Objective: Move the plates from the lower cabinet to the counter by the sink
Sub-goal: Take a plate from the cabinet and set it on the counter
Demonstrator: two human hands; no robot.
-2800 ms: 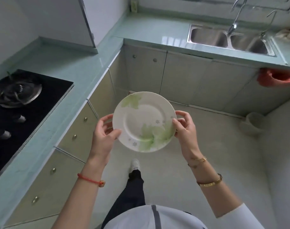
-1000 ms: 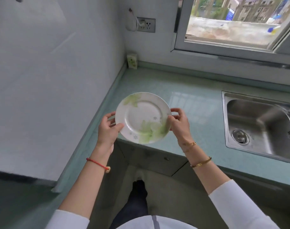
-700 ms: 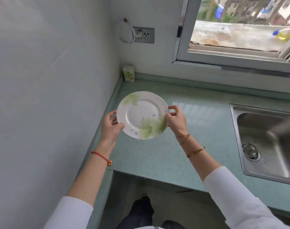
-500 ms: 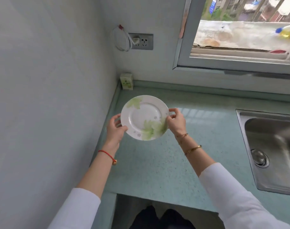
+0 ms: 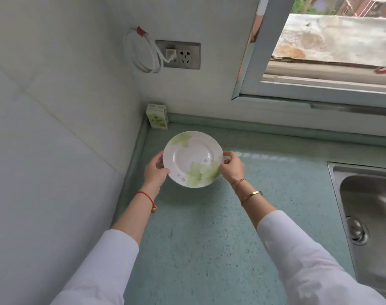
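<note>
Between left grip (image 5: 155,170), right grip (image 5: 231,167): plate (image 5: 193,158)

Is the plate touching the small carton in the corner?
Apart. The head view shows a strip of bare counter between the plate and the carton. The left hand and right hand grip the plate by its edges.

Bright window (image 5: 332,40) daylight, slight blur, wide-angle warp

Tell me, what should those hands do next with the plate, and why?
Probably lower the plate straight down onto the counter and let go. The left hand and right hand grip its rim above bare counter beside the sink, and a shadow beneath suggests it hasn't landed.
</note>
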